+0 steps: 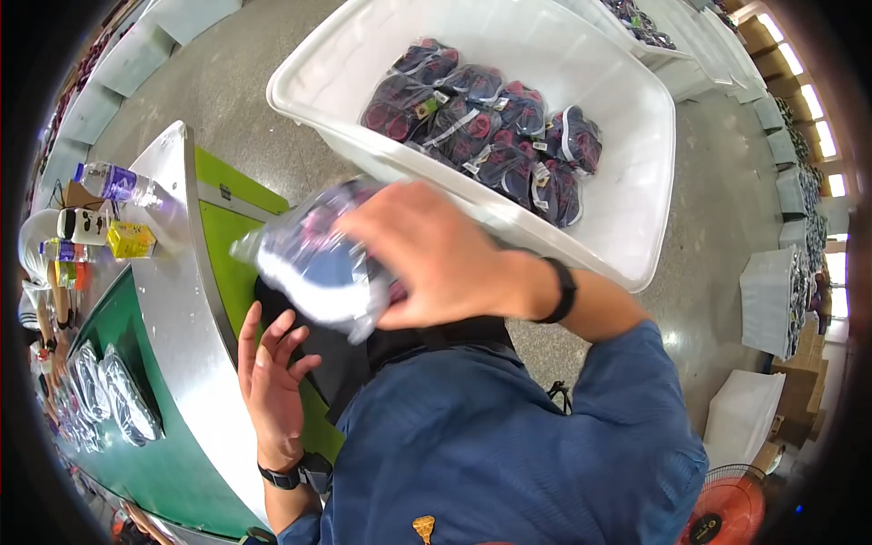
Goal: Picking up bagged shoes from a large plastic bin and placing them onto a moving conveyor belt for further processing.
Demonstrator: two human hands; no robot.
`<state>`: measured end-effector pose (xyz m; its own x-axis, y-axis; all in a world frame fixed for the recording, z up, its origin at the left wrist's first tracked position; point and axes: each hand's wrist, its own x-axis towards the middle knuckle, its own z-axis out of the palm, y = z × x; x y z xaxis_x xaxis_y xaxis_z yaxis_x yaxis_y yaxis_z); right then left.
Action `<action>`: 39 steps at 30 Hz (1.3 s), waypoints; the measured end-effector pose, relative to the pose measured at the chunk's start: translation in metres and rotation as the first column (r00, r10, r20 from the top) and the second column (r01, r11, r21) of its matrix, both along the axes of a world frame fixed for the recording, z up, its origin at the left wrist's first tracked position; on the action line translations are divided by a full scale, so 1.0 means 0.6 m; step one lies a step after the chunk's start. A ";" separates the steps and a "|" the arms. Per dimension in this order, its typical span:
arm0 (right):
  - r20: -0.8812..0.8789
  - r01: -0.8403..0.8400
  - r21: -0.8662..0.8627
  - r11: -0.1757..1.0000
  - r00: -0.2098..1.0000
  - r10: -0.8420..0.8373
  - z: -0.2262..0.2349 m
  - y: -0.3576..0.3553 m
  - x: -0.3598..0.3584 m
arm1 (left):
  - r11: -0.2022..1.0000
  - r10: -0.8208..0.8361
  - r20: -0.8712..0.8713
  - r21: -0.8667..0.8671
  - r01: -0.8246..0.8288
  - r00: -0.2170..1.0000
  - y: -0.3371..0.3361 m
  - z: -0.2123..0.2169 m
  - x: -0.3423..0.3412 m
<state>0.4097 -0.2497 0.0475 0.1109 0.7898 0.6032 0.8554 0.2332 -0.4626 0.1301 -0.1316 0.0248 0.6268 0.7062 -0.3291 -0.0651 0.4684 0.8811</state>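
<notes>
My right hand (pixel 436 254) is closed around a clear plastic bag of shoes (pixel 313 268), dark blue with pinkish red parts and white soles. The bag is slightly smeared by motion and hangs in front of my body, between the metal-edged table and the white bin. My left hand (pixel 275 381) is just below the bag, palm up with its fingers spread, holding nothing. Ahead of me stands the large white plastic bin (pixel 627 218). Several similar bagged shoes (pixel 477 123) lie heaped inside it.
At my left a conveyor with a green belt (pixel 100 463) and metal edge (pixel 182 345) carries bagged shoes (pixel 127 395). Water bottles (pixel 123 184) and a yellow carton (pixel 132 239) stand on the metal. People work beyond. A red fan (pixel 727 509) is at the lower right.
</notes>
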 end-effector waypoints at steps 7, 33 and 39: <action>0.203 0.632 0.087 0.770 0.746 -0.635 -0.035 -0.097 0.286 | 0.998 -0.007 -0.155 0.056 0.016 0.988 0.017 -0.026 -0.026; 0.032 0.391 -0.318 0.864 0.915 -0.403 -0.307 0.124 0.170 | 0.862 0.277 -0.466 0.508 -0.003 0.840 0.189 -0.003 -0.305; 0.106 0.464 -0.375 0.803 0.881 -0.460 -0.309 0.161 0.131 | 0.453 0.802 -0.449 0.887 0.090 0.394 0.370 -0.046 -0.478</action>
<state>0.4885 -0.1532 -0.1380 0.5173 0.8116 0.2714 0.8215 -0.3821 -0.4232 -0.1568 0.0905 -0.0029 0.0092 0.9507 0.3101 0.8226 -0.1835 0.5382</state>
